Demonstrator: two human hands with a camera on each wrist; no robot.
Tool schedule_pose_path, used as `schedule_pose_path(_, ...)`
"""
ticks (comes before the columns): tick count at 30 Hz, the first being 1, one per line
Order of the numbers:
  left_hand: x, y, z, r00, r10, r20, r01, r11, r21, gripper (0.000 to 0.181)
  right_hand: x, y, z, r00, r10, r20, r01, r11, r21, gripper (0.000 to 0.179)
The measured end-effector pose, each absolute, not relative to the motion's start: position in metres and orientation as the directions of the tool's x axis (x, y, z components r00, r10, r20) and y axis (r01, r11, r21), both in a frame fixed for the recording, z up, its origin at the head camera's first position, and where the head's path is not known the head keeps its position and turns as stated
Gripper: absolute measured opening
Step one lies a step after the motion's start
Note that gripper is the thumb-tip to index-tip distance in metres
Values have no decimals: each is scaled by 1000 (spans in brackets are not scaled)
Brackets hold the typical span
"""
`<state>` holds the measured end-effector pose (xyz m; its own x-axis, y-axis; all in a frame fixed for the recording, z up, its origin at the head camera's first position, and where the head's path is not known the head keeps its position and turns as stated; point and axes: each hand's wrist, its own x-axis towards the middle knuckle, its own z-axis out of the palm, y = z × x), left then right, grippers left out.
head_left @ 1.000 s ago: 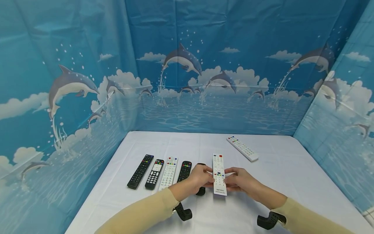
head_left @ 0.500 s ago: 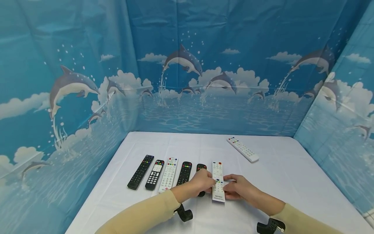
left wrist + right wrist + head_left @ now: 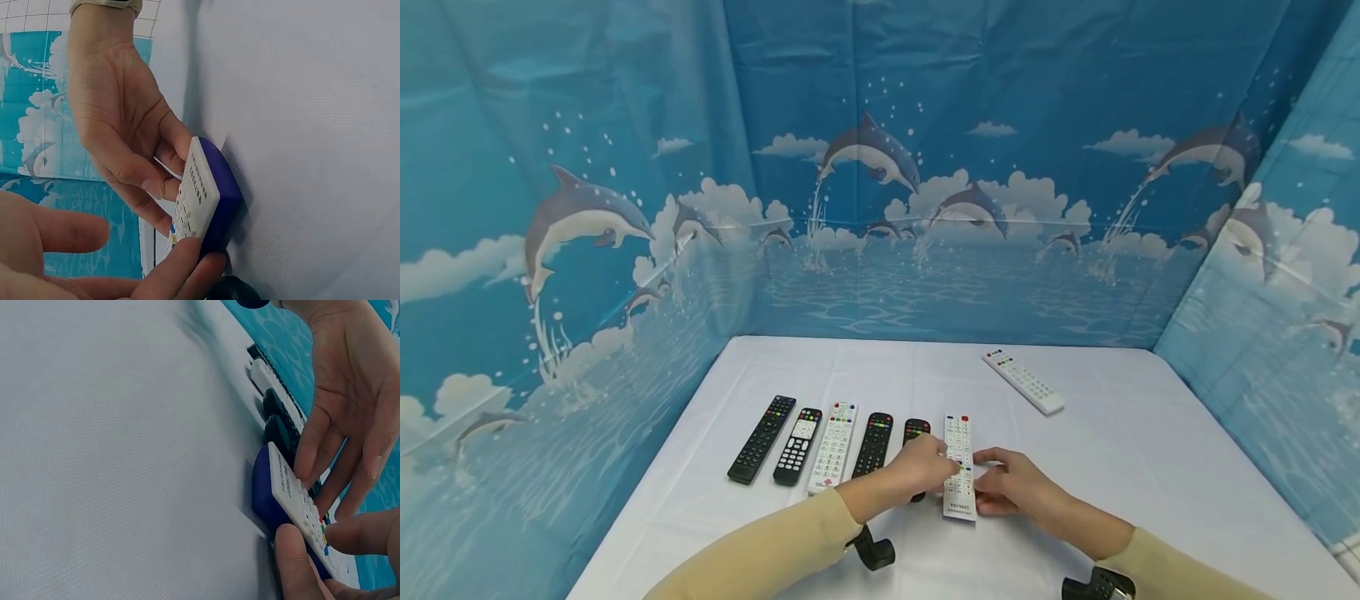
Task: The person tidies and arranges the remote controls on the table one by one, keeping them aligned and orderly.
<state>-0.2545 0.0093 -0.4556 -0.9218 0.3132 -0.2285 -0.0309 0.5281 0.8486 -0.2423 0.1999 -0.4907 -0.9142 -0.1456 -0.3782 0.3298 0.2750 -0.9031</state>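
Observation:
A white remote control [image 3: 958, 492] with a blue underside lies on the white table between both hands. My left hand [image 3: 922, 465] is at its left side; in the left wrist view those fingertips [image 3: 178, 259] touch its edge, while the thumb is raised apart. My right hand [image 3: 1017, 483] is at the right side, its fingers [image 3: 294, 550] against the blue side and its thumb near the coloured buttons. Neither hand is wrapped round the remote. Just left of it is a short black remote control [image 3: 916, 427], partly hidden by my left hand.
Farther left in the row lie a black remote [image 3: 873, 440], a white remote [image 3: 832, 450], a small black remote [image 3: 797, 447] and a long black remote [image 3: 763, 437]. Another white remote [image 3: 1022, 381] lies slanted at the back right. Dolphin-print curtains [image 3: 880, 275] surround the table [image 3: 1112, 467].
Both hands have lowered the white remote control toward the near side and onto the table. Over the last half second it has barely shifted; the left fingers have moved slightly over its edge.

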Motion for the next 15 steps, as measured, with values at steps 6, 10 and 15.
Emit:
schedule_pose_path(6,-256,7,-458,-925,311,-220,-33,510,860,23,-243,201,-493,-915,-157,-373,328,250,-911,57)
schedule_pose_path(10,-258,5,-459,-930,306,-204,-25,502,865,27,-245,203,-492,-910,-173,-377,330,250,-910,57)
schedule_pose_path(15,-260,2,-458,-932,331,-146,63,546,836,45,-247,207,-489,-904,-178,-390,342,249,-906,57)
